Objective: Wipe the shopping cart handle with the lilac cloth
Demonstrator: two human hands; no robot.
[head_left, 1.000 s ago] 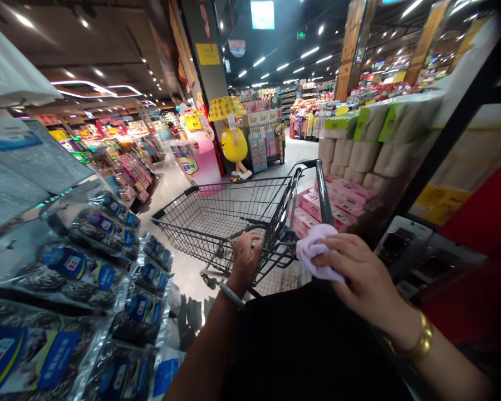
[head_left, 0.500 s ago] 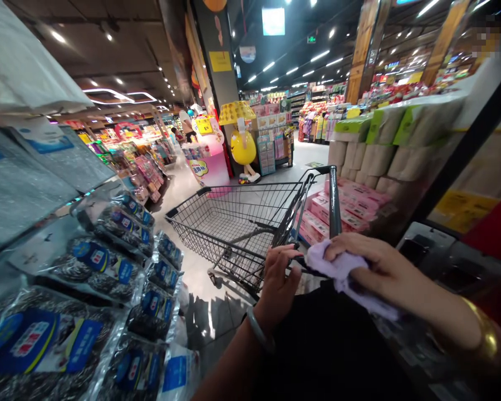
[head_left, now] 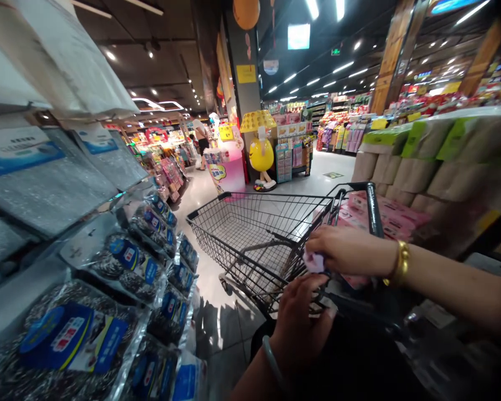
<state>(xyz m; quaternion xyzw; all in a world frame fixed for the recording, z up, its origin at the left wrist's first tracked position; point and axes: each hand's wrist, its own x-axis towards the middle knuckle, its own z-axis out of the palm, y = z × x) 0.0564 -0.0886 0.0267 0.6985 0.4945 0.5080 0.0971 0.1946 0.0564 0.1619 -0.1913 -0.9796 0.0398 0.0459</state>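
Note:
A black wire shopping cart (head_left: 250, 239) stands in front of me, its basket showing bare mesh. My right hand (head_left: 338, 250), with a gold bracelet at the wrist, is closed around a crumpled light purple cloth (head_left: 314, 260). It presses the cloth against the rear part of the cart, just above my left hand. My left hand (head_left: 300, 312), wearing a pale bangle, curls its fingers at the near end of the cart's handle (head_left: 374, 209). My right forearm hides part of the handle, and the exact left grip is partly hidden.
Packs of scouring balls (head_left: 79, 337) hang close on the left. Pink boxes (head_left: 392, 214) and wrapped paper rolls (head_left: 421, 178) are stacked on the right. Ahead are a pink display stand (head_left: 229, 175), a yellow mascot figure (head_left: 261, 153) and a person (head_left: 201, 139) in the aisle.
My right hand has moved left and forward with the cloth, now bunched up mostly inside its fingers. The view has turned slightly left, so the cart and shelves appear further right.

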